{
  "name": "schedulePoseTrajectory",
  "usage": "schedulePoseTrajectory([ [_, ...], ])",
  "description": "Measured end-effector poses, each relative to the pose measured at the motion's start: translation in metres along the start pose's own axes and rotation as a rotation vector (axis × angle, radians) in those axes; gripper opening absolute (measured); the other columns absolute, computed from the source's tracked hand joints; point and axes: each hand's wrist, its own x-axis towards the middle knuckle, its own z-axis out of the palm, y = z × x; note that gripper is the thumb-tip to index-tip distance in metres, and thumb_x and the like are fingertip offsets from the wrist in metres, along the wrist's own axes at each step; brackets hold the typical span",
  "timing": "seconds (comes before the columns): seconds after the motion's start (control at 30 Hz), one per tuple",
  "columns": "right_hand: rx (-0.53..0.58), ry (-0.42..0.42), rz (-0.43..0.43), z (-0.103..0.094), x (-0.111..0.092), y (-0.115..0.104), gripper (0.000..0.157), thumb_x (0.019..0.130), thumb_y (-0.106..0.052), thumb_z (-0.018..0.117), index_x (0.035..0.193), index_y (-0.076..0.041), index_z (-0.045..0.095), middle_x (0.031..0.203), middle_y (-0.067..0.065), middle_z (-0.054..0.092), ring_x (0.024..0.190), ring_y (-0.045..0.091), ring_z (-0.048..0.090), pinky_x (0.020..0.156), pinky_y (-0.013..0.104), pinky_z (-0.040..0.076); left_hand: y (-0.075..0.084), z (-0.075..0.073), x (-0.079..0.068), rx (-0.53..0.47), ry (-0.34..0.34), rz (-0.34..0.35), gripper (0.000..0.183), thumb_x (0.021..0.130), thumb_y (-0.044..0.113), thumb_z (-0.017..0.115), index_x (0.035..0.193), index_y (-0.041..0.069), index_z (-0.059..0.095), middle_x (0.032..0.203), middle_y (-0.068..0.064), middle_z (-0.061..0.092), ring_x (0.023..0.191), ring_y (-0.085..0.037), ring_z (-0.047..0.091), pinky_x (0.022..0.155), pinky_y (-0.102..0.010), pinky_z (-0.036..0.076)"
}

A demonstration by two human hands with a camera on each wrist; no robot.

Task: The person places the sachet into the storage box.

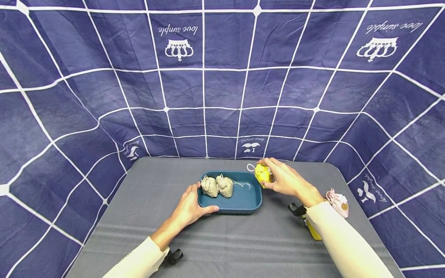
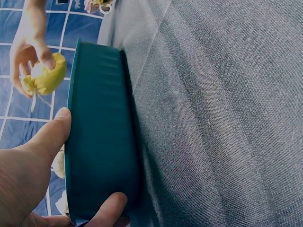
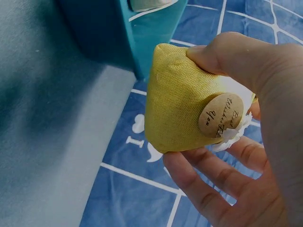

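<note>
My left hand (image 1: 190, 206) grips the left end of a teal rectangular box (image 1: 240, 211), thumb on the near rim and fingers round the short side. Two beige drawstring pouches (image 1: 225, 187) lie side by side in the box's left half. In my right hand (image 1: 286, 179) is a yellow drawstring pouch (image 3: 184, 104), pinched between thumb and fingers at the box's right end, above its rim. A round tan label and a white flower show on this pouch in the right wrist view. Its white cord loop points toward the box in the head view.
Right of the box, a pink pouch (image 1: 338, 202) lies on the grey tabletop (image 1: 222, 247). Another yellow pouch (image 1: 314, 230) is partly hidden under my right forearm. A blue cloth (image 1: 222, 88) with white lines hangs behind and at both sides.
</note>
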Motion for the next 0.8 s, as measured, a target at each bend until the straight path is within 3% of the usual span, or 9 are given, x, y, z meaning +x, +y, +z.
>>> schedulePoseTrajectory([
  [0.8, 0.054, -0.016, -0.079, 0.015, 0.027, -0.028, 0.067, 0.089, -0.019, 0.099, 0.147, -0.016, 0.064, 0.126, 0.005, 0.074, 0.107, 0.021, 0.073, 0.095, 0.045, 0.066, -0.001, 0.001, 0.001, 0.007, -0.002, -0.012, 0.121, 0.078, 0.052, 0.109, 0.162, -0.013, 0.052, 0.156, -0.037, 0.063, 0.141, -0.056, 0.069, 0.123, -0.064, 0.057],
])
